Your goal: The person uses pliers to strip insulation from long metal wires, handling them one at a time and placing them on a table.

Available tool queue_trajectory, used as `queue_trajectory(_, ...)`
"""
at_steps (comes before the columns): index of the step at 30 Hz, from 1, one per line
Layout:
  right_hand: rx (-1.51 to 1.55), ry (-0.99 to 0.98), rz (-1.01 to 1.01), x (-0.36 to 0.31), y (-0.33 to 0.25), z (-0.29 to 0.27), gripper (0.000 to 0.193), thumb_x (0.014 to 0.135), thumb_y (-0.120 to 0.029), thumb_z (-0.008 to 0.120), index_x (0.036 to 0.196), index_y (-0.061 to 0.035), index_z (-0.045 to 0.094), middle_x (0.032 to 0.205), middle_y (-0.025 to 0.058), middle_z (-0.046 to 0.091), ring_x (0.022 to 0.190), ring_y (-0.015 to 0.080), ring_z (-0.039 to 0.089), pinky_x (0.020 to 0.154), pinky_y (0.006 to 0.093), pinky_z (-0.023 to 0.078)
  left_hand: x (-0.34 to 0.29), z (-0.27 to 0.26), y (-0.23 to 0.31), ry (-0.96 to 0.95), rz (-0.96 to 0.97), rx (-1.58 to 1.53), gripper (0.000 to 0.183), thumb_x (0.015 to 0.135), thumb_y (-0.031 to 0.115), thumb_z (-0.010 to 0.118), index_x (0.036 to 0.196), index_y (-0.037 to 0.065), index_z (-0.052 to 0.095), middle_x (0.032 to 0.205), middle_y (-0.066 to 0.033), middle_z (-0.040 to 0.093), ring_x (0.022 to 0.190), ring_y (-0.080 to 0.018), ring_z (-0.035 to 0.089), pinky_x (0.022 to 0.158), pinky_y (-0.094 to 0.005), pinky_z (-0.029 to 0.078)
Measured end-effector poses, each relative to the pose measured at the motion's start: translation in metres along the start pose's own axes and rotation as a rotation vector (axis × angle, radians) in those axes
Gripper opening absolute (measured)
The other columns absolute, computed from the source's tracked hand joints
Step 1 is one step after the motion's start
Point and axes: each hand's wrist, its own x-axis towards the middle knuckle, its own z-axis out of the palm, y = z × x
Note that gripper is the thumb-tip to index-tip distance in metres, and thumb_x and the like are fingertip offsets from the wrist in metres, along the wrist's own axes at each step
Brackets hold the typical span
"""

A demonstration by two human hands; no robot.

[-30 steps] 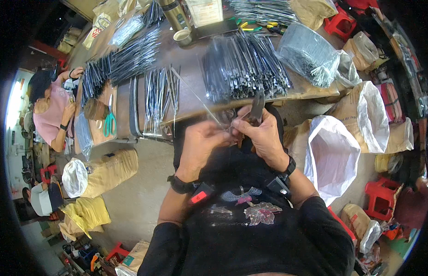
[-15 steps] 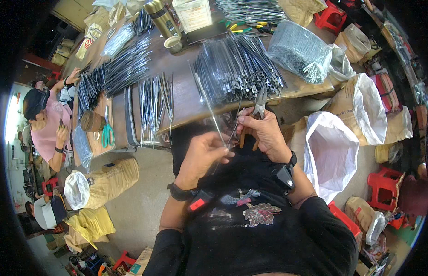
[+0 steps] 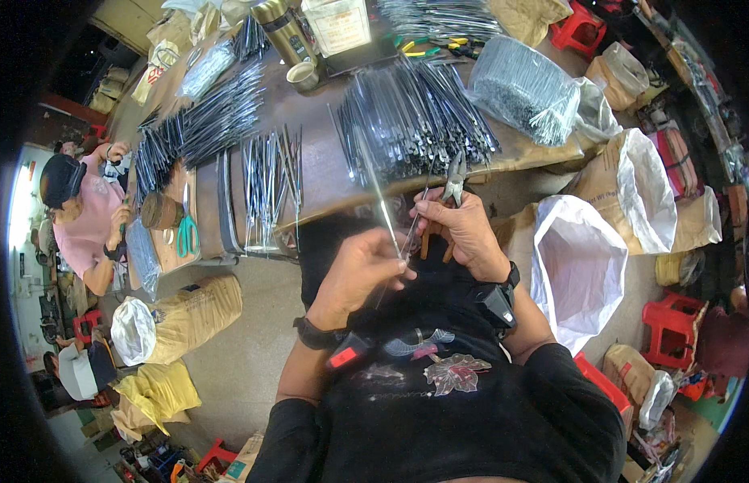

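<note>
My left hand (image 3: pixel 360 267) pinches a long thin pale strip (image 3: pixel 381 203) between thumb and fingers; the strip stands up at a slant and looks smeared by motion. In my right hand (image 3: pixel 475 233) sits a pair of pliers (image 3: pixel 453 190) with orange-brown handles, jaws pointing away from me. Its thumb and forefinger also pinch a thin dark strip (image 3: pixel 414 228), which slants down to the fingers of my left hand. Both hands are in front of my black shirt, just off the table's near edge. A wide row of dark and silver strips (image 3: pixel 419 121) lies beyond them.
On the brown table (image 3: pixel 326 181) lie more strips (image 3: pixel 270 185), a clear-wrapped bundle (image 3: pixel 523 88), a cup (image 3: pixel 303 76) and teal scissors (image 3: pixel 187 233). A white-lined sack (image 3: pixel 580 266) stands open at my right. At the left, a person in pink (image 3: pixel 93 209) works at the table.
The pale strip in my left hand has swung slightly, its upper end shifting right. My right hand keeps its hold on the pliers. At the left, the other person's hands have moved.
</note>
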Motion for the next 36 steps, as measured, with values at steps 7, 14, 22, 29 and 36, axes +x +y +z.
queue_trajectory(7,0.032,0.015,0.058,0.0,-0.003,0.005,0.019,0.077,-0.005,0.066,0.091,0.0028,0.056,0.08,0.0136,0.061,0.061,0.0154,0.059,0.057,0.0275,0.051,0.006,0.002,0.0,-0.035,-0.039,-0.479,0.015,0.086,0.011,0.054,0.097,0.0,0.055,0.092,-0.0099,0.057,0.083,-0.0203,0.06,0.067,-0.0289,0.05)
queue_trajectory(14,-0.002,-0.06,0.003,0.0,0.003,0.008,0.017,0.079,-0.003,0.063,0.092,0.0038,0.055,0.081,0.014,0.061,0.061,0.0156,0.059,0.057,0.0285,0.051,0.019,-0.003,-0.016,0.01,-0.12,-0.63,0.011,0.086,0.015,0.057,0.087,0.004,0.055,0.084,-0.006,0.058,0.06,-0.0099,0.05,0.045,-0.0179,0.032)
queue_trajectory(22,0.663,0.013,0.17,-0.007,0.003,-0.028,0.034,0.083,-0.023,0.048,0.088,0.0102,0.055,0.098,0.0238,0.059,0.091,0.0343,0.059,0.079,0.0356,0.049,0.014,0.001,-0.011,0.211,-0.019,-0.369,0.013,0.083,0.008,0.06,0.095,0.003,0.06,0.072,-0.0005,0.057,0.048,-0.0047,0.044,0.04,-0.0166,0.029)
queue_trajectory(29,0.212,-0.352,0.331,-0.041,0.005,-0.036,0.046,0.068,-0.007,0.05,0.113,-0.0018,0.043,0.107,0.0233,0.054,0.093,0.033,0.058,0.06,0.034,0.054,0.007,0.01,-0.001,0.345,0.298,0.245,0.018,0.083,0.003,0.055,0.099,-0.001,0.062,0.077,-0.0038,0.053,0.053,-0.0077,0.048,0.046,-0.0205,0.039)
queue_trajectory(36,-0.674,-0.426,0.11,-0.032,0.019,-0.039,0.068,0.066,-0.003,0.051,0.132,-0.006,0.033,0.093,0.007,0.05,0.089,0.0166,0.047,0.075,0.0267,0.043,0.008,0.008,-0.005,0.377,0.456,0.481,0.018,0.083,0.001,0.055,0.099,0.0,0.063,0.074,-0.0035,0.049,0.054,-0.0087,0.048,0.048,-0.0213,0.039)
